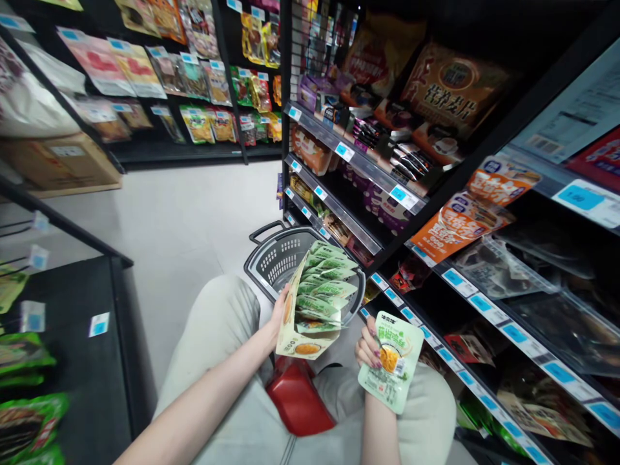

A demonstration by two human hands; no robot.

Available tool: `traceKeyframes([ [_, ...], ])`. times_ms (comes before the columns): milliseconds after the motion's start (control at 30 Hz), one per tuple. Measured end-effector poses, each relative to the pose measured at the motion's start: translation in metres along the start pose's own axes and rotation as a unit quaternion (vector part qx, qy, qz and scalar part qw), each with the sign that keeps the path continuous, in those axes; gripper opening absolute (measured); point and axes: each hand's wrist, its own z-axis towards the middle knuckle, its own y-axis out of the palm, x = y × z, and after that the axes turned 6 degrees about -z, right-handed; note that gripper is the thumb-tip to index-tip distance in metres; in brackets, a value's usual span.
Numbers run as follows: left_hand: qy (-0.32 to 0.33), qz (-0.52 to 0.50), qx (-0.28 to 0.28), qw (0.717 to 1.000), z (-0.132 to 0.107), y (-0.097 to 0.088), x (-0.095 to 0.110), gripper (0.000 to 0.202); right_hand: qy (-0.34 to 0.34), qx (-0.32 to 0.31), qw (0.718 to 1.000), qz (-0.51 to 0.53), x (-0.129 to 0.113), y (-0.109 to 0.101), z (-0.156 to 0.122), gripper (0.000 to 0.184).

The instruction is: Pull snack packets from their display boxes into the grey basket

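Note:
My left hand (279, 316) grips the left side of an open cardboard display box (303, 347), cream-coloured with a bowl of food printed on its front. Several green snack packets (322, 284) stand in a row inside it. The box is tilted over a grey shopping basket (278, 258) on the floor. My right hand (369, 347) is closed on the left edge of a single green snack packet (400, 381), its printed face turned up towards me, to the right of the box and apart from it. The thumb is partly hidden.
Shelves with orange packets (455, 223) and price tags run along my right. A low black shelf (77, 303) with green packets is on my left. Hanging snack bags (196, 123) line the back wall, with a cardboard carton (62, 161) at far left. A red pouch (300, 397) rests at my lap.

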Motion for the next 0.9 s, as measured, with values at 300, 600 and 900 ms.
traceKeyframes([
  [300,-0.008,-0.001,-0.02,1.0,0.005,-0.008,0.001,0.057,0.031,0.008,0.999,0.023,0.003,-0.007,-0.002,0.043],
  [600,0.012,-0.004,0.015,1.0,-0.002,0.004,-0.002,0.056,0.057,0.049,0.996,0.042,0.002,-0.013,-0.005,0.032],
  [900,0.001,0.003,0.002,1.0,-0.001,0.001,-0.001,0.056,0.063,0.075,0.994,0.044,0.002,-0.012,-0.004,0.036],
])
